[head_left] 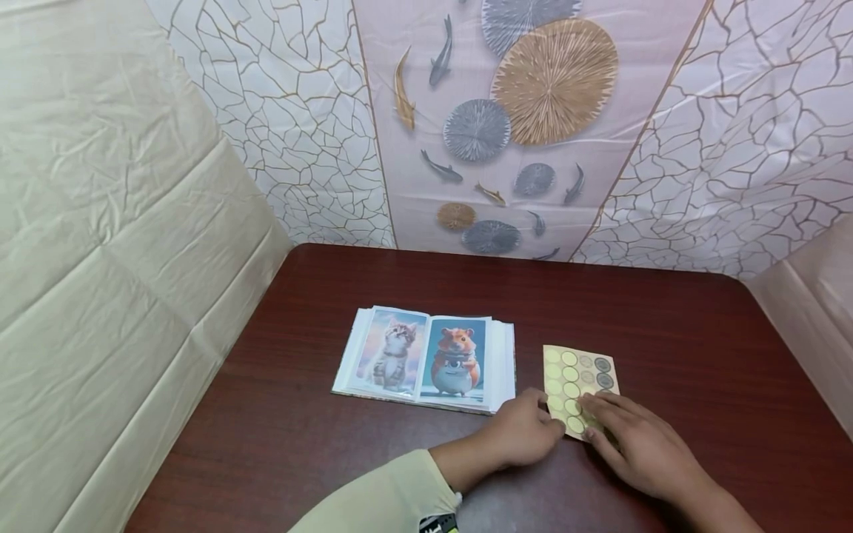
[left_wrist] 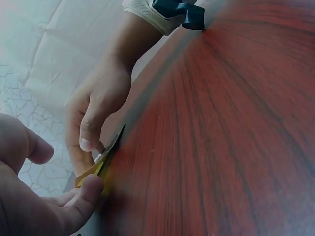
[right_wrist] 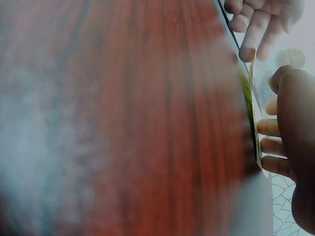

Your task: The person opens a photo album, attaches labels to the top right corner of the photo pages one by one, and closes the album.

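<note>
A cream sheet of round stickers (head_left: 563,374) lies on the table, with pale yellow circles on its left and grey ones at upper right. My left hand (head_left: 526,433) pinches the sheet's near left edge between thumb and fingers; in the left wrist view the yellow sheet (left_wrist: 93,171) shows at its fingertips. My right hand (head_left: 643,448) rests with extended fingers over the sheet's lower right part, hiding several stickers. From the right wrist, the right hand's fingers (right_wrist: 275,146) touch the thin sheet seen edge-on, and the left hand (right_wrist: 258,24) is at its other end.
Left of the sheet, an open photo album (head_left: 503,363) shows a kitten picture (head_left: 393,355) and a hamster picture (head_left: 457,363). The dark red wooden table (head_left: 266,429) meets a patterned cloth backdrop (head_left: 320,148) behind and a cream cloth (head_left: 133,296) at the left.
</note>
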`<state>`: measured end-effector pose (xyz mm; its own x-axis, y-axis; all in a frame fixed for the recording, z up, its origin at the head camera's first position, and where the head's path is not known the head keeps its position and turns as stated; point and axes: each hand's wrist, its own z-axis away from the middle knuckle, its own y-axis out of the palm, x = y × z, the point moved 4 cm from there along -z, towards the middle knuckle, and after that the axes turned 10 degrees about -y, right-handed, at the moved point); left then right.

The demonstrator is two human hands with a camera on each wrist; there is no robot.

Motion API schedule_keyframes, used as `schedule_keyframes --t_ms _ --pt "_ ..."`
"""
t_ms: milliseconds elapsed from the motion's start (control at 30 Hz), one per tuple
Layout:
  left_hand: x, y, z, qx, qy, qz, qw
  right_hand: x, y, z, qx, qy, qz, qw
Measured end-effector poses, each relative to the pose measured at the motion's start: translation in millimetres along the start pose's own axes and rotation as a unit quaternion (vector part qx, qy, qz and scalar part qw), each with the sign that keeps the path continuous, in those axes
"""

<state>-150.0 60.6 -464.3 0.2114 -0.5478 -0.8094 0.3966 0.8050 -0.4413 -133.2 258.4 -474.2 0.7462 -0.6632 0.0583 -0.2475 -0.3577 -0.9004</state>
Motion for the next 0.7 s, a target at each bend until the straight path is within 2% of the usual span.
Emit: schedule_keyframes --t_ms 100,200,300,367,533,700 --pt "-2.9 1.9 -1.1 -0.005 -0.010 0.047 0.9988 0 0 0.2 -0.004 0.002 0.000 1.0000" --pt "-4.4 5.7 -3.8 -0.007 -0.026 0.118 0.9926 0 0 0.5 -0.010 0.001 -0.005 0.9999" --pt "-4.5 10.6 -6.8 -0.001 -0.048 0.198 0.9790 -1 0 0.9 -0.014 -0.001 -0.010 0.9999" --pt "-4.5 13.4 -9.2 0.000 -0.059 0.235 0.9703 0 -1 0.9 -0.015 0.000 -0.011 0.9998" --pt "-3.1 18.7 -16.8 0.007 -0.075 0.295 0.9525 1 -3 0.1 -0.014 0.003 -0.014 0.9998" --pt "-3.0 23.1 -22.5 0.018 -0.067 0.326 0.9426 2 -4 -1.3 -0.017 0.005 -0.020 0.9997"
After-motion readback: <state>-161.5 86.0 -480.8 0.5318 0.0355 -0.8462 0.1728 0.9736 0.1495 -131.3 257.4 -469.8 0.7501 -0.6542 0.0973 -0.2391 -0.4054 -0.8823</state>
